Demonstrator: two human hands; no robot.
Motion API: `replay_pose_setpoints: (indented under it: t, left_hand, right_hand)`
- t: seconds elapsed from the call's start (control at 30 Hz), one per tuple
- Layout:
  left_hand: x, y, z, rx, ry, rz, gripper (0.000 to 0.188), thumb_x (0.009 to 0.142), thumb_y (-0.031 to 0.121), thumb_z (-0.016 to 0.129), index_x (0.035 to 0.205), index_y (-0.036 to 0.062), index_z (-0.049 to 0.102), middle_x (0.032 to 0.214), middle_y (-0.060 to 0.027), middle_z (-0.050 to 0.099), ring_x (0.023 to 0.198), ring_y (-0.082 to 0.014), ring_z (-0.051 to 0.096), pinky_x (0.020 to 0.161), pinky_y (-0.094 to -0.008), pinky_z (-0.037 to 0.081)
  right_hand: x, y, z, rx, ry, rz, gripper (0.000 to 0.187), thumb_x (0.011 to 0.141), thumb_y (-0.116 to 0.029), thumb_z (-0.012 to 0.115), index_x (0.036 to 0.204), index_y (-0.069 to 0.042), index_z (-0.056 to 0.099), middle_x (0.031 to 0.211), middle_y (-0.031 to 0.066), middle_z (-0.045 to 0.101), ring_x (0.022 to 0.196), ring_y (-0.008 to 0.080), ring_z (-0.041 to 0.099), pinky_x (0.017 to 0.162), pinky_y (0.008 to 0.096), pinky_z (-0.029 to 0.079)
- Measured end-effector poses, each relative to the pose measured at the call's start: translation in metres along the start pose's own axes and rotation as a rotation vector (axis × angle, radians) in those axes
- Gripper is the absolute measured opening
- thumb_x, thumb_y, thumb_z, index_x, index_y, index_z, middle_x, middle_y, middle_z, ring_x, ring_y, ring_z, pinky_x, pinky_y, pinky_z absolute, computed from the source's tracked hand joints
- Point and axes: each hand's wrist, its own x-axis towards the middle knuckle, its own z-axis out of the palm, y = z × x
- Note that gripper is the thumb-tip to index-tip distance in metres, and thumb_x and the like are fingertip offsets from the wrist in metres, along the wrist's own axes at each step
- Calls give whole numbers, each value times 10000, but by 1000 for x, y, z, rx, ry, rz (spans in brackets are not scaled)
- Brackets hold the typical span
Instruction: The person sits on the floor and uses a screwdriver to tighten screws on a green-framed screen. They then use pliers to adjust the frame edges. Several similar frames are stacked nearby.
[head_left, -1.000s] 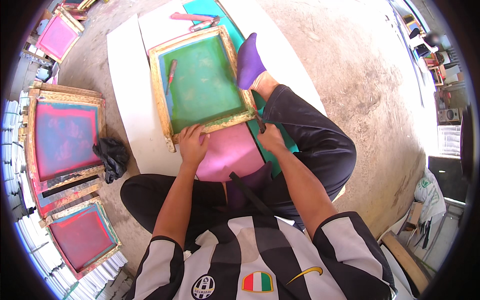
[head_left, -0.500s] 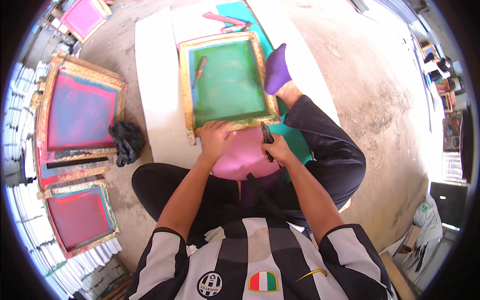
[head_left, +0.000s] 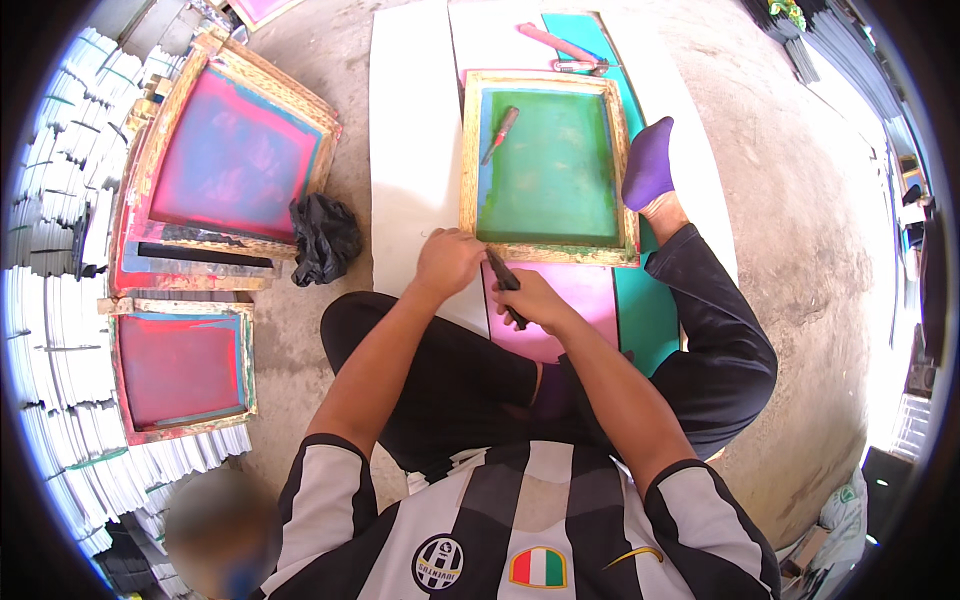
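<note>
A wooden screen frame (head_left: 545, 253) with green and blue mesh lies flat before me. My left hand (head_left: 450, 262) is closed at its near left corner, fingers curled over the wood. In my right hand (head_left: 530, 298) is a pair of dark-handled pliers (head_left: 506, 276), its jaws against the near bar close to that corner. A screwdriver (head_left: 500, 135) with a red and black handle rests on the mesh. Under the frame's near side shows a pink sheet (head_left: 570, 320), with a teal sheet (head_left: 645, 310) to its right.
My purple-socked foot (head_left: 650, 165) is beside the frame's right edge. Beyond the frame lie a pink strip (head_left: 555, 40) and a metal tool (head_left: 580, 67). At left are a larger screen frame (head_left: 322, 170), a smaller one (head_left: 125, 400), a black plastic bag (head_left: 325, 240) and paper stacks (head_left: 75, 340). A person's head (head_left: 220, 525) appears lower left.
The view has swung left. My right hand has brought the pliers from the frame's near right part to its near left corner. My left hand has shifted to that corner and its fingers have curled.
</note>
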Motion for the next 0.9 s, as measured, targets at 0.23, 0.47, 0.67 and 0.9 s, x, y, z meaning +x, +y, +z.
replay_pose_setpoints:
  t: [0.23,0.47,0.67,0.9]
  left_hand:
    - [-7,-56,-15,-63,-111,-675,255,925,323,769,915,79,843,898,-137,796,858,-369,760,776,-475,589]
    - [-27,-113,20,-221,-240,-1079,386,861,466,852,1038,123,864,1028,-152,817,998,-336,786,902,-456,604]
    - [-10,-75,7,-23,-122,-945,462,857,506,844,1076,99,839,1054,-149,811,1012,-338,779,882,-441,602]
    - [22,-4,20,-108,327,-347,236,892,298,817,968,75,808,959,-122,764,900,-345,713,788,-468,570]
  right_hand:
    - [34,-17,31,-16,-85,83,368,1087,-315,603,1341,-57,543,1076,165,706,830,243,755,621,422,598]
    - [17,-2,20,36,-33,89,322,1079,-287,609,1290,-47,564,989,124,696,791,213,742,608,389,590]
    - [-21,48,-45,-169,313,-11,314,1017,-273,647,1153,8,621,934,199,709,831,331,750,741,464,579]
    - [-77,59,-124,-378,686,228,466,973,-283,635,1241,97,627,1142,351,726,1125,490,712,993,547,555]
